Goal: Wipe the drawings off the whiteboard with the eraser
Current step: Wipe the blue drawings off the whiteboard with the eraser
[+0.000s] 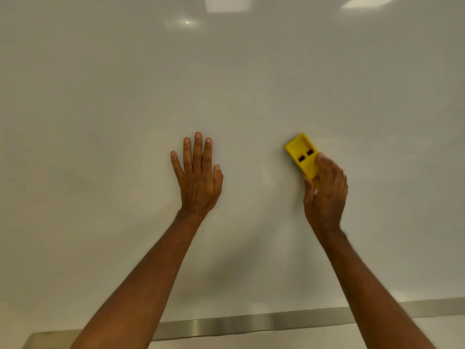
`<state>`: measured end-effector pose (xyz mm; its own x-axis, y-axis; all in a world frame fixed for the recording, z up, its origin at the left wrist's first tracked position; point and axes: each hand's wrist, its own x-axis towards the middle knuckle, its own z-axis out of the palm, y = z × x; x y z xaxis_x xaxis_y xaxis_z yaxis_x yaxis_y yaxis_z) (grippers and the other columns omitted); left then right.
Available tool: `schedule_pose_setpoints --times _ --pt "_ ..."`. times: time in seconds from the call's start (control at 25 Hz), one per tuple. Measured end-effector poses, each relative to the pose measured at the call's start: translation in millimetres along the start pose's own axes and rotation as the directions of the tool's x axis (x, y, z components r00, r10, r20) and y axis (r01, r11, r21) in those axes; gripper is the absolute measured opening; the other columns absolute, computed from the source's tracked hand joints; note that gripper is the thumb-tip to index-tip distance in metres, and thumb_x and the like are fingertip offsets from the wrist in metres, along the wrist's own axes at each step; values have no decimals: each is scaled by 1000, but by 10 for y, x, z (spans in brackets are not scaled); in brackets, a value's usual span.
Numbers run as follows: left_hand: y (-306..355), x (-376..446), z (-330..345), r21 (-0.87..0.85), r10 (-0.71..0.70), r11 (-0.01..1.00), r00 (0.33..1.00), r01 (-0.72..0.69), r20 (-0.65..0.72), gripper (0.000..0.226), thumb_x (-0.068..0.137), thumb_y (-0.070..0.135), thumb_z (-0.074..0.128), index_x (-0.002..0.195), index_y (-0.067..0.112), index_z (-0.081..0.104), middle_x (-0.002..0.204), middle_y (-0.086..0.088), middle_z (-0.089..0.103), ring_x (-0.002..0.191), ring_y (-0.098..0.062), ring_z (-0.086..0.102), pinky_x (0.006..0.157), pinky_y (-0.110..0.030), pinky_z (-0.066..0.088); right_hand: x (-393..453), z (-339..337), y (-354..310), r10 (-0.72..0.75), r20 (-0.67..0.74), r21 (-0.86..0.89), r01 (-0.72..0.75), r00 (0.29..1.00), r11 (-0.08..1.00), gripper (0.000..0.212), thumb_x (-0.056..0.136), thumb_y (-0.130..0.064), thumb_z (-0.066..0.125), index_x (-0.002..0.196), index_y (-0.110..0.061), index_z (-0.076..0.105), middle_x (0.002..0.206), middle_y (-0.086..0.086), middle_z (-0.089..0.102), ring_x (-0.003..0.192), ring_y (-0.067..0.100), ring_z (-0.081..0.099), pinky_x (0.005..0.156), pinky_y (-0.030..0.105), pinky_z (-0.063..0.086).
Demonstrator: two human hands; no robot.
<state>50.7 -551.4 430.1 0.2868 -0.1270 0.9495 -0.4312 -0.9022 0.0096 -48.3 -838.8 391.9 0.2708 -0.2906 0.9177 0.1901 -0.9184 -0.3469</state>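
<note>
A whiteboard (226, 84) fills almost the whole head view; I see no drawings on the visible part, only faint smudges. My left hand (198, 177) lies flat against the board, fingers spread and pointing up, holding nothing. To its right, my right hand (325, 192) grips the lower end of a yellow eraser (302, 153), which presses against the board and tilts up to the left. Two dark rectangular slots show on the eraser's back. My fingers hide its lower part.
A metal tray rail (251, 323) runs along the board's bottom edge, rising slightly to the right. Ceiling lights reflect near the board's top (226, 3). A pale surface (251, 343) shows below the rail.
</note>
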Motion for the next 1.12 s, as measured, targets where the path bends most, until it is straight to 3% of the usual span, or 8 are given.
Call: schedule_pose_setpoints --times 0.12,0.24,0.32,0.48,0.6,0.76,0.96,1.12 --pt "51 -37 23 -10 -20 1000 1000 20 -10 69 105 32 40 167 14 15 174 -13 14 162 -35 10 129 -60 -1 44 29 -67 12 -39 4 -12 999 1000 59 99 -22 60 154 -21 38 147 6 48 127 33 51 104 43 41" --pt "88 -74 41 5 -25 1000 1000 25 -9 68 105 32 40 166 12 17 174 -14 15 162 -36 10 129 -61 1 -735 197 -58 -111 134 -14 113 985 993 51 99 -24 59 147 -30 46 137 14 60 117 38 57 99 49 47" --pt "85 -81 50 3 -25 1000 1000 25 -7 69 105 32 40 167 12 16 174 -15 14 162 -35 9 129 -61 1 -1378 267 24 -188 346 21 192 919 981 48 99 -19 55 140 -43 49 132 8 61 114 34 62 98 48 48" --pt "61 -96 50 3 -16 1000 1000 16 2 70 105 33 39 167 14 12 175 -11 7 163 -32 2 129 -60 0 -2262 278 424 -434 503 11 496 748 868 73 77 8 57 142 -27 51 131 9 53 108 37 67 102 45 39" --pt "50 -96 54 11 -6 1000 1000 6 2 71 105 33 38 167 15 10 175 -6 0 163 -28 -4 130 -59 -3 -2052 196 429 -415 484 24 463 771 886 70 81 6 49 141 -29 53 131 9 63 114 36 67 106 44 39" --pt "67 -94 59 14 -22 1000 1000 22 9 70 104 33 38 167 12 14 175 -13 9 163 -33 3 129 -61 -1 -735 56 194 -61 216 73 46 974 996 43 101 -24 53 143 -33 51 134 11 64 119 37 61 101 46 49" --pt "104 -89 54 -6 -46 999 998 46 38 71 103 34 40 166 10 17 174 -16 12 162 -37 7 128 -63 1 381 -78 138 40 -90 33 -37 995 999 59 101 -27 56 156 -19 36 146 12 51 128 32 50 105 42 40" --pt "134 -27 39 2 -32 999 999 32 15 73 102 35 41 167 12 16 175 -12 9 162 -36 6 127 -65 2 -272 -30 324 -60 2 -31 60 998 998 53 105 -35 46 154 -20 37 143 18 56 124 40 55 103 49 44"
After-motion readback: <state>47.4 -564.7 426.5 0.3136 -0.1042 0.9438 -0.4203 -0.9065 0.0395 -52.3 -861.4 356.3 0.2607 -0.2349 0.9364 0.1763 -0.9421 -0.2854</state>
